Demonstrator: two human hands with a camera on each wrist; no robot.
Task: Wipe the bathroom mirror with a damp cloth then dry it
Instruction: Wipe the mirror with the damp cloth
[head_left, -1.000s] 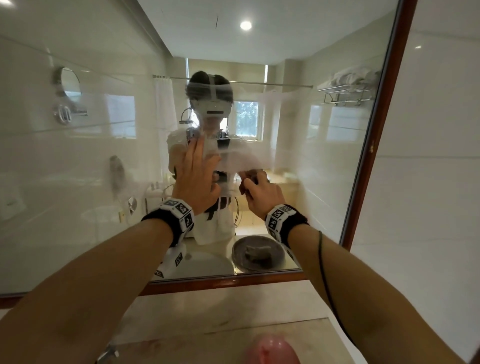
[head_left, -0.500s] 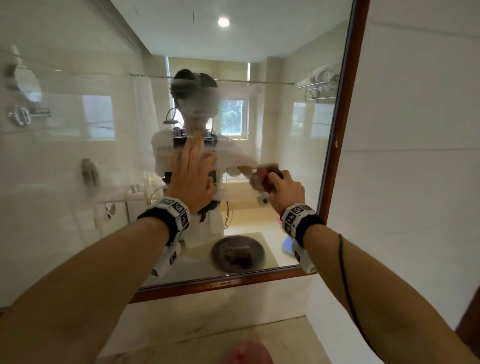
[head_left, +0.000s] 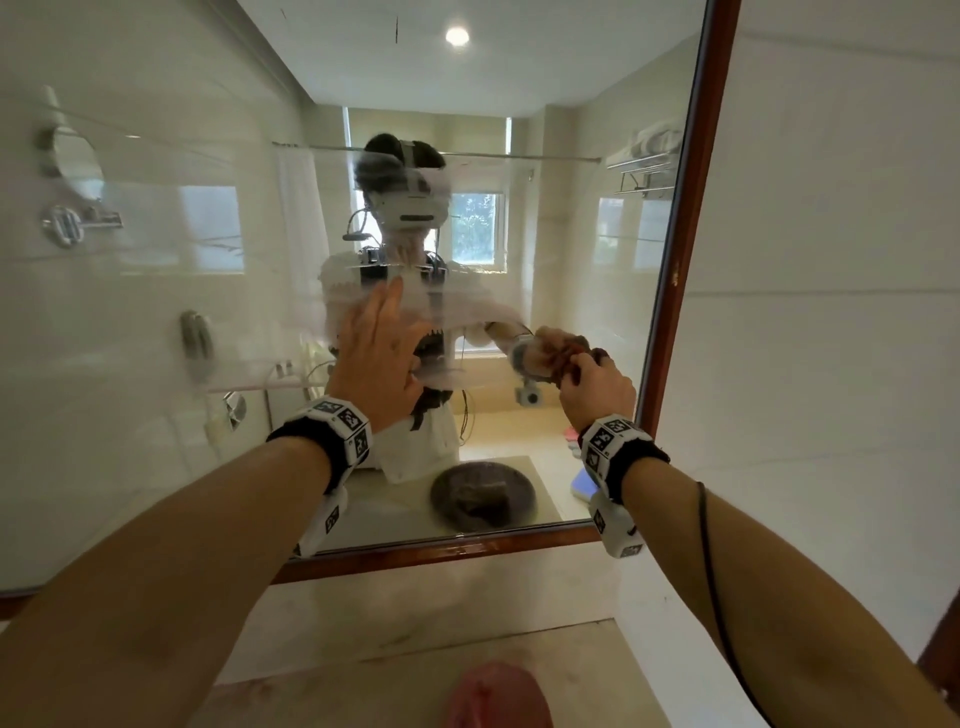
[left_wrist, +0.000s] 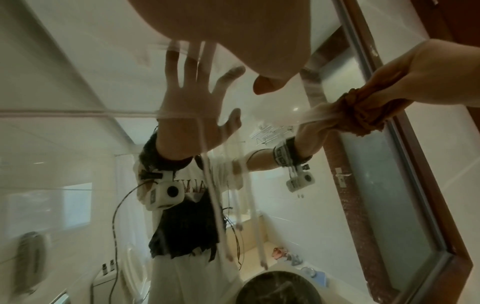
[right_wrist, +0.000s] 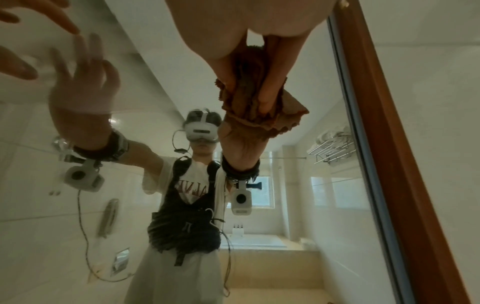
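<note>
right hand: the right hand (head_left: 597, 387) is curled round a bunched rust-brown terry cloth (right_wrist: 255, 100), fingers clamped over the wad, which is pressed to the glass at centre right of the head view.
left hand: the left hand (head_left: 375, 358) lies flat with fingers straight, palm against the glass at the middle of the head view, holding nothing.
cloth to frame: the wad sits just beside the vertical red-brown wooden frame edge (head_left: 691, 234), with a narrow strip of glass between them; the left hand is well apart from that edge, so the right hand is the nearer one to it.
mirror: the large wall mirror (head_left: 156, 312) runs wide to the left of both hands; a hazy smear shows above and around the left hand, and clearer glass around the cloth.
likely next move: I judge the wet wipe is under way, and the stroke from here has room only leftward, up or down.
head view adds: the beige stone worktop (head_left: 415, 597) below the lower frame rail and a blurred pink object (head_left: 496, 696) at bottom centre.
right wrist view adds: the fingers (right_wrist: 270, 90) dug into the cloth's folds.
left wrist view adds: thin streaks running down the glass under the left palm.
</note>
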